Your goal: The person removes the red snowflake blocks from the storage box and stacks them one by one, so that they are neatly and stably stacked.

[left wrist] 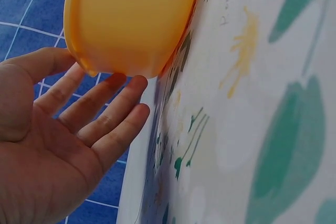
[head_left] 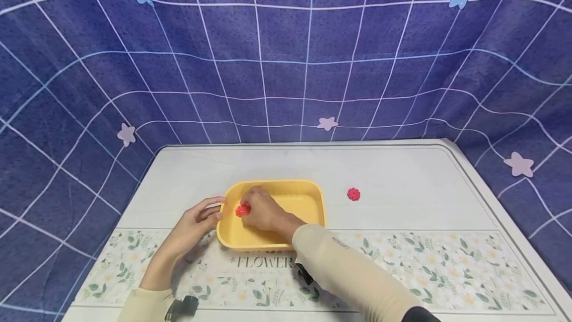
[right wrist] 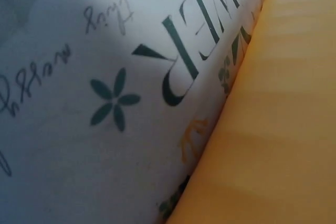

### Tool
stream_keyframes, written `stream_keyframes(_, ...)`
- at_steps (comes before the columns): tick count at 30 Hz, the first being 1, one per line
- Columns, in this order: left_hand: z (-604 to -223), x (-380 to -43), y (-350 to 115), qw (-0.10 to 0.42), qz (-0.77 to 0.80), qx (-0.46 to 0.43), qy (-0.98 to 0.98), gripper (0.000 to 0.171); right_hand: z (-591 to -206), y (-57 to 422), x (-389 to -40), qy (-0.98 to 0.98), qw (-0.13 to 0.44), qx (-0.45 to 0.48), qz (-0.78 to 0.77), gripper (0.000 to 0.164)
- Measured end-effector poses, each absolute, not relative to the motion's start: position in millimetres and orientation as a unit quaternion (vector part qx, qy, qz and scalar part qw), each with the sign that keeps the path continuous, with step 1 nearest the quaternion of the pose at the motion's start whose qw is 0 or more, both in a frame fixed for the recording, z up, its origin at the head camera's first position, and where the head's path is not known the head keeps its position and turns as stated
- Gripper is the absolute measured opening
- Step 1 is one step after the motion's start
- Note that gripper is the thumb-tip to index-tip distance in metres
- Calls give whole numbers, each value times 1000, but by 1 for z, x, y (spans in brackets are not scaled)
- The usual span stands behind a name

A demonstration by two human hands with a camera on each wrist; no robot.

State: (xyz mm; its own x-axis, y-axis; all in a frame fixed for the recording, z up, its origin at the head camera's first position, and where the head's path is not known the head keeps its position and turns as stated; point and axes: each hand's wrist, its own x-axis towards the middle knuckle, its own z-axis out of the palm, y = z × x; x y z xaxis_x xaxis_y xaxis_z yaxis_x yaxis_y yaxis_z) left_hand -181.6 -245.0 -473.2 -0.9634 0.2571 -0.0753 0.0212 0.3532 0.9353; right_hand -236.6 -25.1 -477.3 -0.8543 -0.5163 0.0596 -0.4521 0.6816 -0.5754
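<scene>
A shallow yellow plastic bin with rounded corners lies on the table. Inside it, toward the left end, my right hand pinches a small red flower-shaped disc. My left hand is at the bin's left end, its fingertips touching the outer wall and rim. In the left wrist view, the fingers of that left hand are spread and only slightly bent against the bin. The right wrist view shows just the bin's outer side, with the right hand almost wholly out of sight.
A second red disc of the same shape lies on the table to the right of the bin. The white table mat has a floral band along the near side. A blue gridded curtain with stars hangs behind and at both sides.
</scene>
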Motion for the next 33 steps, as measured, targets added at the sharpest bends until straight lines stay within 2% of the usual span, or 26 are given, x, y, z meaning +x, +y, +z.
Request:
stream_keyframes(25,-473,-180,-247,102,560,94,816,48,-478,-32,-238,929,41,-268,-250,29)
stream_keyframes(33,-474,-181,-247,100,558,93,818,47,-479,-29,-238,930,28,-273,-245,23)
